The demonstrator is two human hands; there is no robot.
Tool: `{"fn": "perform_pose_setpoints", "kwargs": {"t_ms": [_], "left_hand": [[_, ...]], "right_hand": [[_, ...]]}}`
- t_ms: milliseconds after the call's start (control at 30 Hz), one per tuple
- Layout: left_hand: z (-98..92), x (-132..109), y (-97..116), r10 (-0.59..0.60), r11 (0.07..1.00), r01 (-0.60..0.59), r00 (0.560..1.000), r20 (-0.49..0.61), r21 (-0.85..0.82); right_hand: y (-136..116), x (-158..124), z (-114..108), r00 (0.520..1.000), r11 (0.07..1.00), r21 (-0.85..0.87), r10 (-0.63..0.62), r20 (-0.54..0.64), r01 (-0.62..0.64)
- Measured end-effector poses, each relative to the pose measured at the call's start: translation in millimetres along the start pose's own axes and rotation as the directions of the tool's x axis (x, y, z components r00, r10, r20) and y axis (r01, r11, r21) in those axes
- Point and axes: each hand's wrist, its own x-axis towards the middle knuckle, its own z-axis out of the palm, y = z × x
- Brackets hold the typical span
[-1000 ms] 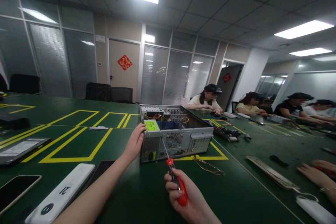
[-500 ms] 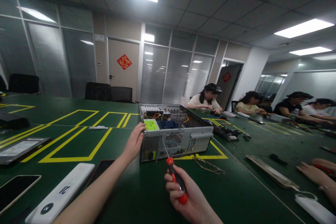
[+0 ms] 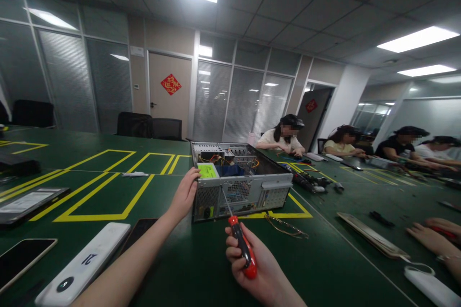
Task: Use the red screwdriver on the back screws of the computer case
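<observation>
An open computer case (image 3: 252,195) lies on its side on the green table, its perforated back panel facing me. My left hand (image 3: 186,191) grips the case's near left corner, fingers over the top edge beside the power supply with its yellow-green label (image 3: 208,171). My right hand (image 3: 254,261) is closed around the red and black handle of a screwdriver (image 3: 242,244). The thin shaft points up and away, its tip at the back panel just right of the power supply grille. Whether the tip sits in a screw is too small to tell.
Left of my arm lie a white device marked 21 (image 3: 86,261), a phone (image 3: 23,264) and a hard drive (image 3: 30,205). Thin cables (image 3: 286,228) lie by the case's right front. Further right are a flat beige object (image 3: 372,235) and another person's hands (image 3: 432,240). Several people sit beyond.
The screwdriver handle has turned in my right hand, so its black and red stripes face differently. The tip stays at the same spot, and my left hand and the case have not moved.
</observation>
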Motion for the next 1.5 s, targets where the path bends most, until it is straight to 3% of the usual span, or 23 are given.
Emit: {"fn": "perform_pose_setpoints", "kwargs": {"t_ms": [200, 300, 467, 700, 900, 1167, 1367, 1500], "left_hand": [[0.0, 0.0, -0.2, 0.009, 1.0, -0.009, 1.0, -0.002, 0.007], [-0.2, -0.1, 0.3, 0.001, 1.0, -0.001, 1.0, 0.001, 0.012], [-0.3, -0.2, 1.6, -0.002, 1.0, 0.002, 1.0, 0.003, 0.011], [0.6, 0.0, -0.3, 0.01, 1.0, -0.01, 1.0, -0.002, 0.012], [1.0, -0.1, -2.0, 0.022, 1.0, -0.022, 1.0, -0.008, 0.014], [0.0, 0.4, 1.2, 0.021, 1.0, -0.021, 1.0, -0.005, 0.016], [-0.5, 0.5, 0.7, 0.009, 1.0, -0.009, 1.0, 0.002, 0.017], [-0.1, 0.2, 0.4, 0.012, 1.0, -0.012, 1.0, 0.001, 0.009]], "right_hand": [[-1.3, 0.2, 0.5, 1.0, 0.998, 0.068, -0.005, -0.013, 0.005], [-0.8, 0.1, -0.1, 0.999, 0.999, 0.037, 0.017, -0.043, -0.016], [1.7, -0.9, 3.5, 0.992, 0.997, -0.052, -0.068, -0.102, 0.063], [4.3, 2.1, -2.3, 0.999, 0.991, -0.129, -0.031, -0.028, 0.027], [1.4, 3.2, -4.8, 1.0, 1.0, -0.015, -0.008, 0.015, 0.008], [3.3, 1.0, 0.0, 0.999, 0.993, 0.114, 0.041, -0.011, -0.04], [3.5, -0.1, 2.6, 0.999, 0.999, 0.036, -0.038, -0.028, 0.039], [11.3, 2.5, -0.8, 0.994, 0.982, -0.163, -0.089, 0.061, 0.098]]}}
